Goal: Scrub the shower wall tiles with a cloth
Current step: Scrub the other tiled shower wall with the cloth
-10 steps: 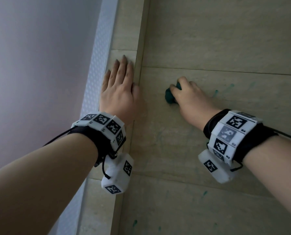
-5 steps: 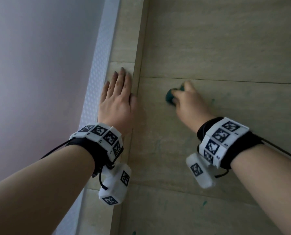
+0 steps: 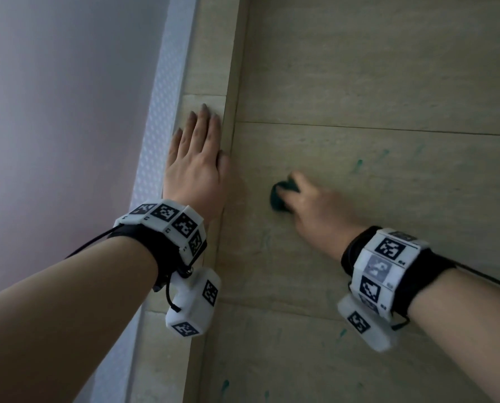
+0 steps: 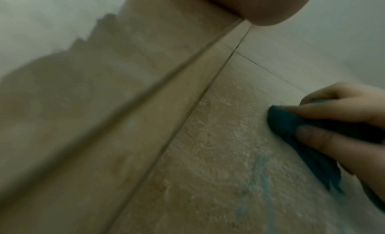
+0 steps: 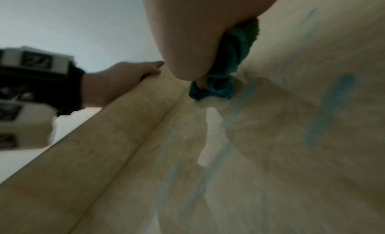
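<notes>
Two hands are in view and one cloth (image 3: 280, 197). The left hand (image 3: 196, 170) lies flat with straight fingers pressed together against the narrow tiled edge strip (image 3: 205, 53) that runs up the left border of the wall; its grip is fully open and has hold of nothing. The right hand (image 3: 315, 207) has its grip closed around the cloth, fingers curled over the bundle and pushing it against the shower wall tiles (image 3: 373, 68); from the left wrist view the fingers (image 4: 325, 137) lie across the top of the cloth (image 4: 285, 122) with the thumb side tucked behind. The cloth is a single small wad of dark teal fabric, crumpled and bunched, with a fuzzy, towel-like surface seen in the right wrist view (image 5: 220, 87); part of it trails back under the palm. It sits on the middle tile of the three beige tile courses seen from the head camera, to the right of the left hand and apart from it, below the upper grout line (image 3: 359, 128). The tiles are beige with a faint stone grain. Several teal smears mark them: a few small drips (image 3: 359, 164) to the upper right of the cloth, more near the bottom edge, and long blurred streaks (image 5: 329, 109) seen from the right wrist. Each wrist carries one white band (image 3: 167, 225) printed with black square markers. A pale frosted panel (image 3: 161, 97) borders the strip on the left.
</notes>
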